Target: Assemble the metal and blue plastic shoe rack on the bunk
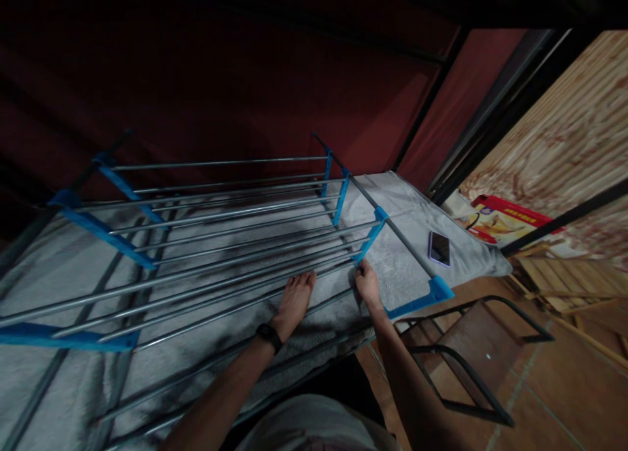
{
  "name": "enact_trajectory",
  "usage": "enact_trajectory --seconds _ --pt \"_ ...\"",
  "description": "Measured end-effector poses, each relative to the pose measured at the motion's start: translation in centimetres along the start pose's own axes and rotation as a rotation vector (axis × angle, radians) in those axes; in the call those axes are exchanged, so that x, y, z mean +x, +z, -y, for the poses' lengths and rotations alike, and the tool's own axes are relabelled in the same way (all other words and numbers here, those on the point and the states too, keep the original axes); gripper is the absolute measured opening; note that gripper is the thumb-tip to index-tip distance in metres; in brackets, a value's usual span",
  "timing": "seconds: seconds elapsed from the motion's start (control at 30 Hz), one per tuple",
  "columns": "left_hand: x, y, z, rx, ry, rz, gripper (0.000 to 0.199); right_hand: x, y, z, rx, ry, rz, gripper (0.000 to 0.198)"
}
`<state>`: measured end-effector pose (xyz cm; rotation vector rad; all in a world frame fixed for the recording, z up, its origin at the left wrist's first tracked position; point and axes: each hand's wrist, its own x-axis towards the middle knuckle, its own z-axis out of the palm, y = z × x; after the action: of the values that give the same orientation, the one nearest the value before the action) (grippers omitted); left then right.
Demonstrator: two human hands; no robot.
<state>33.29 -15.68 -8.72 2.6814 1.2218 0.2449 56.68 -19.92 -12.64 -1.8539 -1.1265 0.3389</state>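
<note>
A rack of grey metal tubes [230, 228] joined by blue plastic brackets lies on a grey blanket [412, 209]. My left hand [295, 299], with a dark watch [269, 337] on its wrist, is closed over one of the nearer tubes, left of the right-hand brackets. The undersides of its fingers are hidden. My right hand [367, 285] is closed at the lower end of a blue bracket [371, 238], where tube ends meet it. Another blue bracket [422, 297] sits at the near right corner, and a matching bracket [73, 336] is at the near left.
A phone [439, 249] lies on the blanket at the right. Past the bedding's edge, a metal-framed chair [471, 346] stands on the tiled floor. A red and yellow package [510, 218] and wooden slats [569, 281] are farther right. A dark red wall [220, 91] rises behind.
</note>
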Motion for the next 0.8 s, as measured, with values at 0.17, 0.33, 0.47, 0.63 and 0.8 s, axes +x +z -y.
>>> enact_trajectory --seconds 0.17,0.33,0.47,0.63,0.8 --pt "0.2 -0.4 -0.6 -0.122 -0.023 0.062 0.042 -0.4 -0.3 -1.4 -0.089 -0.022 0.014 0.048" --pt "0.7 -0.2 -0.4 -0.165 -0.038 0.086 0.031 0.1 -0.4 -2.4 -0.146 -0.051 0.048 0.044" --pt "0.8 -0.1 -0.5 -0.161 0.004 0.093 0.029 0.0 -0.5 -2.2 -0.166 -0.042 0.055 0.043" --pt "0.1 -1.1 -0.6 -0.124 -0.013 0.048 0.032 -1.2 0.1 -1.6 -0.176 -0.046 -0.078 0.064" --pt "-6.9 -5.2 -0.7 -0.157 -0.104 -0.085 0.041 -4.7 1.1 1.7 -0.210 -0.207 -0.124 0.056"
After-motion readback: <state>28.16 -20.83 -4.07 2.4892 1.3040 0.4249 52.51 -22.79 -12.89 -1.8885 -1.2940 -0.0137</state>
